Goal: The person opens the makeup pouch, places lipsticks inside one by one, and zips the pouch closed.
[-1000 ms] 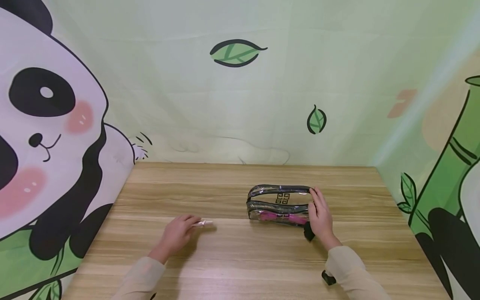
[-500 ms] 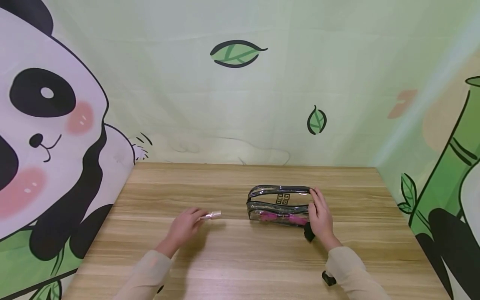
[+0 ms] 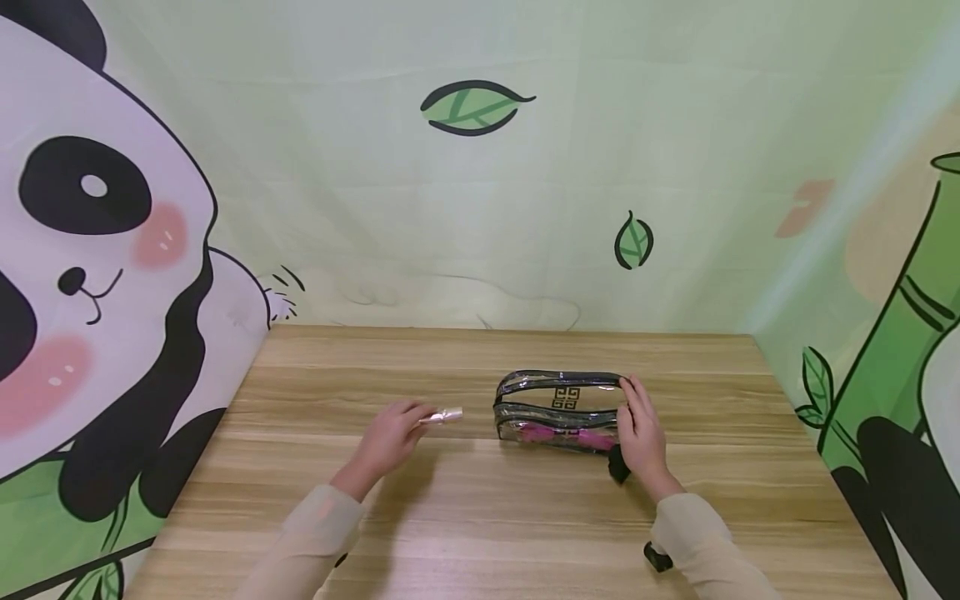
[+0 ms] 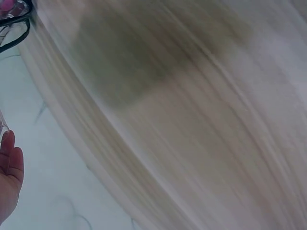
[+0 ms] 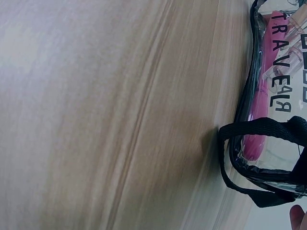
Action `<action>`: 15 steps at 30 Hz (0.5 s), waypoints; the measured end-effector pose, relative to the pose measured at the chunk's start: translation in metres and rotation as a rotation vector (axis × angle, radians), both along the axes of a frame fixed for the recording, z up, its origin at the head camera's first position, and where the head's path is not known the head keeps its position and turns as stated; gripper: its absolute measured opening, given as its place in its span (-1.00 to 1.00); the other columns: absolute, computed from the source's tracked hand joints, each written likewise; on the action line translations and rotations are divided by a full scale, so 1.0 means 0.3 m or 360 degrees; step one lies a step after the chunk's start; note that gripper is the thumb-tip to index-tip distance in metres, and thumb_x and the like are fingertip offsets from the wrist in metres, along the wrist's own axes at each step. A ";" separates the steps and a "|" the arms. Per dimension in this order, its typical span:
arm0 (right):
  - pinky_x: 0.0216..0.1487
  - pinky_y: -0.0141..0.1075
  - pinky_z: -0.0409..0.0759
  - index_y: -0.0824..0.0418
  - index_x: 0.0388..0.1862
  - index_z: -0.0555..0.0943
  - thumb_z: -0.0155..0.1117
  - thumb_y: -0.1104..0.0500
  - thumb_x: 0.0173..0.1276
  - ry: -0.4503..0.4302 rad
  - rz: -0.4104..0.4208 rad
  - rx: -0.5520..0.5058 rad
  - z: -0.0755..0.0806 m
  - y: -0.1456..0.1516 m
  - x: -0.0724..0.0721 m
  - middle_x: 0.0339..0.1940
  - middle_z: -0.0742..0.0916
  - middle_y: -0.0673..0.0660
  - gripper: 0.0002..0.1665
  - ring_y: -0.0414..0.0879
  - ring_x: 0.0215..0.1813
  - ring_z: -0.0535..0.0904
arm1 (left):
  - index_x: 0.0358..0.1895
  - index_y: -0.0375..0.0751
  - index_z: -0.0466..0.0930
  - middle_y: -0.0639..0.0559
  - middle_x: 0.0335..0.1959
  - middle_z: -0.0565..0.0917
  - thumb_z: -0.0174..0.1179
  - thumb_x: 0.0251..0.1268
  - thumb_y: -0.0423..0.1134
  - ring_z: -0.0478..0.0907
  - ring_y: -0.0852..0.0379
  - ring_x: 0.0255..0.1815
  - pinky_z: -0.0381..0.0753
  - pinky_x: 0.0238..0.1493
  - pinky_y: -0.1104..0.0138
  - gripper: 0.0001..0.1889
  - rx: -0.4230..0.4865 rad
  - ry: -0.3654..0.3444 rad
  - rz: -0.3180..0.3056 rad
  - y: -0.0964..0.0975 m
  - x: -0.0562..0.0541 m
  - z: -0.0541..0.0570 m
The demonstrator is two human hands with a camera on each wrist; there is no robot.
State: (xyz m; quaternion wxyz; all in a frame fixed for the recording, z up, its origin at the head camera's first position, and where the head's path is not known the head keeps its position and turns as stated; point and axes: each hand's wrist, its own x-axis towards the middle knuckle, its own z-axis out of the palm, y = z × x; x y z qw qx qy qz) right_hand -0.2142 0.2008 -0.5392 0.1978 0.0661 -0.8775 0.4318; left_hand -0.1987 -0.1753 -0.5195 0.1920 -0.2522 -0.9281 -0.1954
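Observation:
My left hand (image 3: 393, 437) pinches a small, shiny, pale tube (image 3: 447, 415) and holds it above the table, left of the bag and apart from it. A clear zip pouch (image 3: 525, 408) with black trim and a printed square emblem stands at the back right of centre. Around its right end, my right hand (image 3: 641, 433) grips the pouch. Through the clear wall in the right wrist view, a long pink item (image 5: 259, 105) and some clear plastic pieces (image 5: 283, 67) show inside. Only a fingertip (image 5: 298, 218) of the right hand appears there.
A black strap loop (image 5: 261, 127) hangs from the pouch's end near the right hand. The wood-grain table (image 3: 480, 517) ends at a printed panda backdrop (image 3: 360, 192). A small black piece (image 3: 657, 557) sits at the right cuff.
My left hand has carried the tube to the right and slightly away from me, closer to the pouch. The right hand and the pouch have stayed in place.

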 end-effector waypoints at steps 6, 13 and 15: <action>0.25 0.08 0.16 0.15 0.29 0.25 -0.17 0.22 0.34 -0.0012 0.0007 -0.0009 0.001 0.001 0.001 0.37 0.23 0.14 -0.49 0.12 0.36 0.11 | -0.14 -0.11 0.59 0.02 -0.26 0.60 0.25 -0.01 -0.32 0.53 0.04 -0.25 0.55 -0.26 0.20 -0.72 -0.0005 -0.0021 0.0012 0.039 -0.019 0.019; 0.24 0.07 0.17 0.16 0.29 0.25 -0.16 0.24 0.33 -0.0015 0.0011 -0.0009 0.005 0.000 0.003 0.37 0.23 0.15 -0.48 0.13 0.36 0.12 | -0.13 -0.10 0.59 0.01 -0.28 0.61 0.26 -0.02 -0.33 0.52 0.04 -0.27 0.54 -0.28 0.22 -0.70 0.0019 0.0019 -0.0017 0.082 -0.038 0.042; 0.23 0.06 0.18 0.17 0.29 0.26 -0.15 0.26 0.32 -0.0012 0.0009 -0.0012 0.005 0.000 0.004 0.37 0.24 0.15 -0.48 0.13 0.36 0.12 | -0.14 -0.10 0.59 0.00 -0.28 0.61 0.27 -0.03 -0.33 0.53 0.04 -0.27 0.55 -0.27 0.22 -0.70 0.0037 0.0054 -0.0036 0.095 -0.042 0.049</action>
